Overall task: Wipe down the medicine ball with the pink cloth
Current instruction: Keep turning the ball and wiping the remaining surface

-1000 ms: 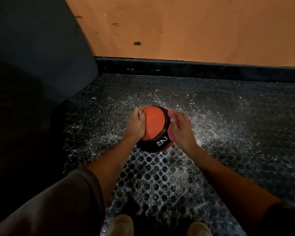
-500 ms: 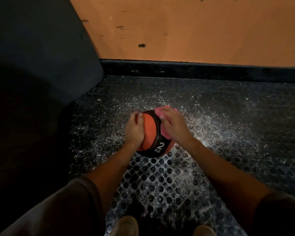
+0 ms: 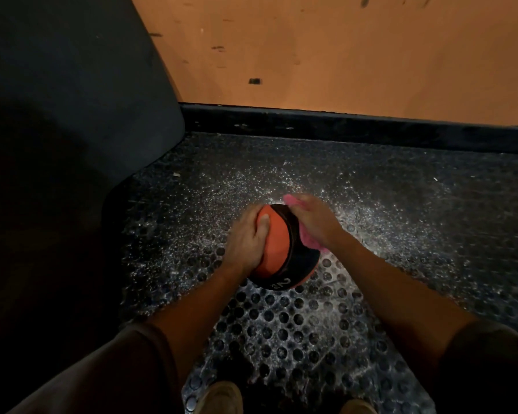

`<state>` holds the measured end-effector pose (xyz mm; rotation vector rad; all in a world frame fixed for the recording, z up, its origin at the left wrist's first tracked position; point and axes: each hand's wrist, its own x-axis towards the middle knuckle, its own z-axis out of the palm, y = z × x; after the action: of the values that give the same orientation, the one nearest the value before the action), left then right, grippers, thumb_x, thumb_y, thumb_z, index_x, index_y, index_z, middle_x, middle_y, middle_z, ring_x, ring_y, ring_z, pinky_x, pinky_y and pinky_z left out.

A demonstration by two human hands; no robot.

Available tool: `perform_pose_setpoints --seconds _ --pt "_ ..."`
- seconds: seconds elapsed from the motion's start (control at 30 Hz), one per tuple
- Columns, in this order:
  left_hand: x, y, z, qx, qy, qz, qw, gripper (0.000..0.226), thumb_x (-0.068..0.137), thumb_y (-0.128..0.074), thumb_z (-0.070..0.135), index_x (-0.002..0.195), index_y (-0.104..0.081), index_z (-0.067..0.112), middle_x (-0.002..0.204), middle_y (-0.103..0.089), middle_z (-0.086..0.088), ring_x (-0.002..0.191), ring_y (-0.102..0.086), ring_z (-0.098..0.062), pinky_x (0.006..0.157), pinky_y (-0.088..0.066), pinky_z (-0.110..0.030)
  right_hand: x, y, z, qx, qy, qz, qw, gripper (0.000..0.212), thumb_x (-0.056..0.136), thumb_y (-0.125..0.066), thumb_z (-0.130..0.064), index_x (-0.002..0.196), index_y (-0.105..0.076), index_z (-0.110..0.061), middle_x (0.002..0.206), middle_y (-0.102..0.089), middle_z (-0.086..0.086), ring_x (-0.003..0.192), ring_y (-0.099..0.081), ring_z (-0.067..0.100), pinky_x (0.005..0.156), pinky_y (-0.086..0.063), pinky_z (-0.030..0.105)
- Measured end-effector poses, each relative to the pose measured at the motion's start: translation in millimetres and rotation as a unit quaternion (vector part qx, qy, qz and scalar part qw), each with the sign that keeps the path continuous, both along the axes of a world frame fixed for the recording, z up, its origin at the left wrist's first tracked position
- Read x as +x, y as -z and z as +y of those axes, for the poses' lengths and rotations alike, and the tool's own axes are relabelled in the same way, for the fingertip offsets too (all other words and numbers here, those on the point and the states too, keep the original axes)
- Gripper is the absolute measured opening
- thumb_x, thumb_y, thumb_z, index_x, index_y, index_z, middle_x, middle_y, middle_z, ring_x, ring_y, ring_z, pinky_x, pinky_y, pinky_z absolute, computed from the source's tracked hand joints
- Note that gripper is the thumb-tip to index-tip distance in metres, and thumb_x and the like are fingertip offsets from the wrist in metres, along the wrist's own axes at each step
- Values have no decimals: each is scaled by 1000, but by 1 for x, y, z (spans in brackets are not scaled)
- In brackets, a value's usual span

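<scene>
The orange-and-black medicine ball (image 3: 277, 246) sat on the studded black floor mat (image 3: 284, 327) between my forearms. My left hand (image 3: 247, 239) gripped its left side, thumb across the orange panel, while my right hand (image 3: 313, 222) curled over the pink cloth (image 3: 291, 200), holding it pressed against the ball's upper right side.

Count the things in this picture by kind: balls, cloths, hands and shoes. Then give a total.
medicine ball: 1
pink cloth: 1
hands: 2, the left hand and the right hand
shoes: 2, the left shoe and the right shoe, toes only in view
Total: 6
</scene>
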<state>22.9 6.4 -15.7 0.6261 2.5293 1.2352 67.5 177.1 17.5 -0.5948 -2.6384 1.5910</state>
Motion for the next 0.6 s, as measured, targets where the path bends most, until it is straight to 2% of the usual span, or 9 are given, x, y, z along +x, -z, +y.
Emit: perform_pose_setpoints --seconds 0.07,0.17,0.23,0.27,0.33,0.4,0.43,0.53,0.6 --pt "3 -4 -1 14 6 -6 1000 52 97 -32 48 139 -45 22 142 -48 0 127 -44 -16 110 -35 -42 13 9 3 -92 87 -40 991 38 99 -44 -44 98 -66 -13 96 -69 15 90 -66 30 89 -52 47" --pt "6 -10 5 25 -21 -69 997 33 92 -40 49 120 -53 37 124 -55 13 113 -51 -10 102 -41 -45 23 17 2 -91 150 -56 983 32 100 -43 -41 98 -63 -15 93 -67 7 90 -64 24 80 -50 35" --pt "5 -11 14 31 -65 -97 993 24 95 -38 49 111 -54 39 117 -59 14 108 -54 -12 98 -44 -46 19 10 -1 -63 136 -38 988 30 101 -44 -36 93 -62 -13 82 -66 10 74 -63 21 65 -47 29" --pt "6 -12 16 18 -72 -91 993 29 97 -35 50 114 -55 36 118 -59 11 109 -55 -14 98 -44 -47 15 5 -3 -45 115 -22 992 29 101 -45 -34 88 -62 -14 77 -64 7 68 -60 17 63 -45 29" --pt "6 -9 17 -22 -72 -69 995 44 100 -29 50 130 -51 26 128 -58 1 116 -54 -20 101 -43 -49 8 -2 -6 33 47 16 998 22 100 -48 -29 85 -63 -21 83 -65 -1 75 -58 8 72 -44 28" --pt "7 -4 12 -25 -62 -44 997 49 102 -28 47 136 -50 18 132 -57 -4 118 -53 -21 103 -42 -47 1 -5 -11 128 -49 57 989 20 99 -50 -22 98 -69 -21 100 -67 -5 94 -57 6 92 -42 28" --pt "7 -2 8 -5 -50 -32 998 49 102 -28 46 134 -52 17 130 -58 -4 116 -54 -19 102 -43 -45 -2 -6 -17 148 -96 74 982 21 98 -51 -21 106 -70 -21 108 -68 -5 102 -55 7 101 -35 24" --pt "10 0 -3 53 -23 -27 998 47 100 -31 45 129 -55 17 123 -61 0 110 -56 -10 97 -46 -33 -6 -11 -29 160 -198 120 959 22 95 -56 -19 112 -70 -19 114 -68 -6 108 -56 8 104 -16 7" --pt "10 -4 -8 67 -15 -59 996 39 103 -37 40 130 -54 18 123 -59 5 108 -54 -6 91 -43 -24 -5 -9 -28 161 -172 113 965 25 96 -53 -28 114 -69 -21 116 -67 -5 111 -56 11 107 -23 15"
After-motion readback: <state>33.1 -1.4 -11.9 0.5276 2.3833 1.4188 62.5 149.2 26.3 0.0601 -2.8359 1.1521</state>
